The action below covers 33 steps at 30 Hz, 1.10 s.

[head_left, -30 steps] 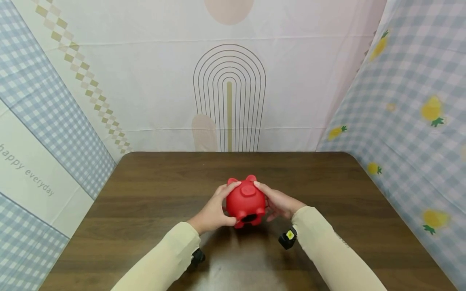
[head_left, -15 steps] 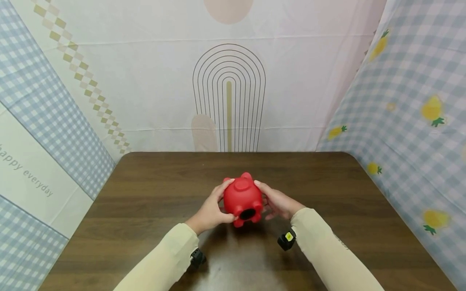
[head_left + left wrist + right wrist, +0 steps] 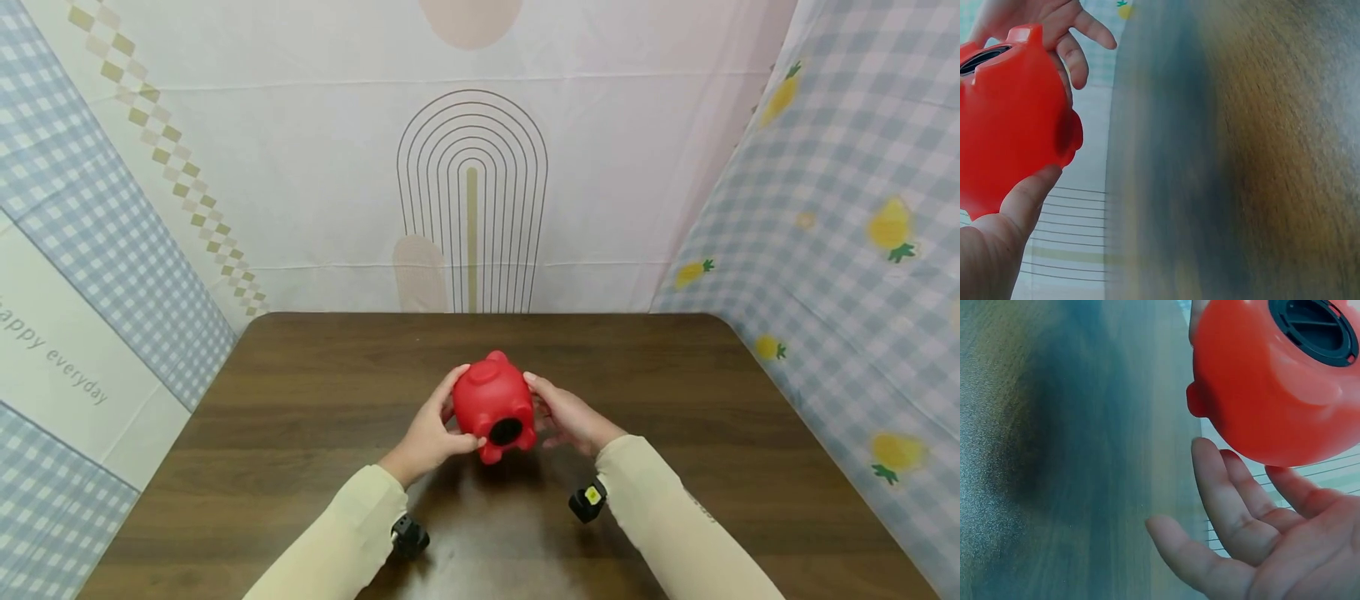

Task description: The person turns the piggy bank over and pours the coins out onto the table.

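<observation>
Now | red piggy bank (image 3: 491, 392) tips further back, its black plug (image 3: 505, 431) barer, apparently easier to reach | left hand (image 3: 431, 433) grips it | right hand (image 3: 573, 417), fingers loosely extended, touches its side

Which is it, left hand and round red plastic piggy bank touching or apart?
Touching: the left wrist view shows the left hand with one digit against the piggy bank.

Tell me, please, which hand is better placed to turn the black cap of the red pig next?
Probably the right hand: some of its fingers stand clear of the red pig, while the left hand grips it and could hold it steady as the black cap turns.
</observation>
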Motion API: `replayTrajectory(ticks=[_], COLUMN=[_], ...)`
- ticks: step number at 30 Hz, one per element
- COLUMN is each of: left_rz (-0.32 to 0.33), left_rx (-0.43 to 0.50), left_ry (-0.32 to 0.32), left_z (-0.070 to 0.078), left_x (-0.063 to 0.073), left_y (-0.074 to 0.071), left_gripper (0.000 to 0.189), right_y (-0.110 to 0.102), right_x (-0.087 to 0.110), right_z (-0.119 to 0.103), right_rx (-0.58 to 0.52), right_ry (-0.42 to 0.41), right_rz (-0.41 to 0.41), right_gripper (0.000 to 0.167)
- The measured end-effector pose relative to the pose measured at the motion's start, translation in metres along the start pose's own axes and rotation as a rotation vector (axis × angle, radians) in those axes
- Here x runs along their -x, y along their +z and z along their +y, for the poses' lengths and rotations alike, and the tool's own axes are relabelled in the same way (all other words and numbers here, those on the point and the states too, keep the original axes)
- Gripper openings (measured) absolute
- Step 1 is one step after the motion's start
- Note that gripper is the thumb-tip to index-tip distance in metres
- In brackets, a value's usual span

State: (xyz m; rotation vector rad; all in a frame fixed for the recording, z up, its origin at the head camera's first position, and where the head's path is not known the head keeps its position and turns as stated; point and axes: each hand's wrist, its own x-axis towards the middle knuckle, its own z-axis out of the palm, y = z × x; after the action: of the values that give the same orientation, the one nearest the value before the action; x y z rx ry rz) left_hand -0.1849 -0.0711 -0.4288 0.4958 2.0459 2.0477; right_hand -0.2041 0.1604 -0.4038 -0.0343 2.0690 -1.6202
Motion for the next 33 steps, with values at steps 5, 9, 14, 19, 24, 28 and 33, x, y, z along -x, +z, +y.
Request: replayTrajectory(ticks=[5, 9, 14, 19, 24, 28, 33], left_rz=[0.048, 0.093, 0.13, 0.152, 0.179, 0.19, 0.197], left_rx=[-0.004, -0.03, -0.013, 0.031, 0.086, 0.139, 0.175], left_ry=[0.009, 0.023, 0.015, 0.014, 0.004, 0.002, 0.003], left_z=[0.0, -0.002, -0.004, -0.005, -0.006, -0.006, -0.005], left_x=[0.002, 0.002, 0.002, 0.002, 0.0, -0.001, -0.001], left_y=[0.001, 0.001, 0.001, 0.004, 0.006, 0.008, 0.01], left_gripper=[0.09, 0.09, 0.09, 0.089, 0.088, 0.088, 0.088], right_y=[0.004, 0.008, 0.013, 0.017, 0.02, 0.022, 0.026], right_x=[0.002, 0.003, 0.006, 0.009, 0.013, 0.015, 0.019], right_z=[0.001, 0.002, 0.007, 0.011, 0.014, 0.017, 0.019], right_rx=[0.013, 0.045, 0.054, 0.0, -0.017, -0.013, 0.031], right_ry=[-0.045, -0.093, -0.146, -0.254, -0.362, -0.426, -0.484], right_rz=[0.062, 0.173, 0.289, 0.405, 0.531, 0.589, 0.609], right_gripper=[0.066, 0.06, 0.049, 0.036, 0.026, 0.023, 0.024])
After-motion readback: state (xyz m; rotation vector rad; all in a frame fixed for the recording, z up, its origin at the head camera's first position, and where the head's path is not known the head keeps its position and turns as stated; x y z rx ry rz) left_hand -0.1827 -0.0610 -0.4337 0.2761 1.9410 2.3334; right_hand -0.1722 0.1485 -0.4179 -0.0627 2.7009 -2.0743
